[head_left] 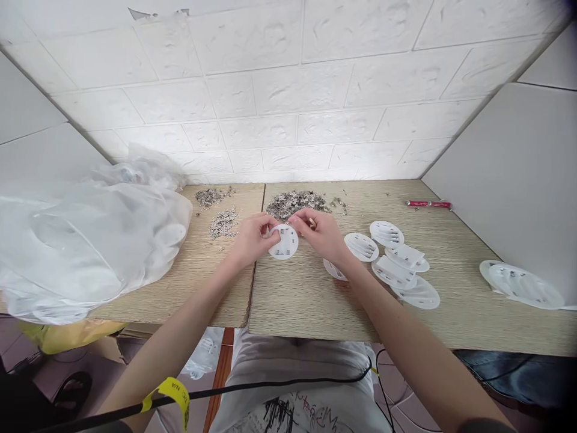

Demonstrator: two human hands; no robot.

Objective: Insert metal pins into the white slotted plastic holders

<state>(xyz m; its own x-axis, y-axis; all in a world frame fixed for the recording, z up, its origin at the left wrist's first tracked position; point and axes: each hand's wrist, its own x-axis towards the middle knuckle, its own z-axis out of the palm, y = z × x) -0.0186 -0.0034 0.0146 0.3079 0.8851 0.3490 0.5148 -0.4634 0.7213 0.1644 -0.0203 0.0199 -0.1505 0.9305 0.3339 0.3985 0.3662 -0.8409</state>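
Observation:
My left hand (258, 239) pinches a white round plastic battery holder (283, 242) by its left edge. Small metal contacts show in the slots of this disc, which is tilted up towards me. My right hand (318, 231) is closed in a pinch just beside the disc's upper right edge; whatever sits between its fingertips is too small to make out. Right behind both hands lies a heap of small metal contacts (295, 203). Several similar white discs (361, 246) lie to the right of my right hand, and one (334, 269) is partly covered by my right forearm.
Two smaller piles of metal pieces (224, 223) lie at the left. A large plastic bag (85, 240) of white parts bulges over the left side. Red batteries (428, 204) lie at the back right, stacked discs (523, 284) at far right. A black cable (270, 383) crosses my lap.

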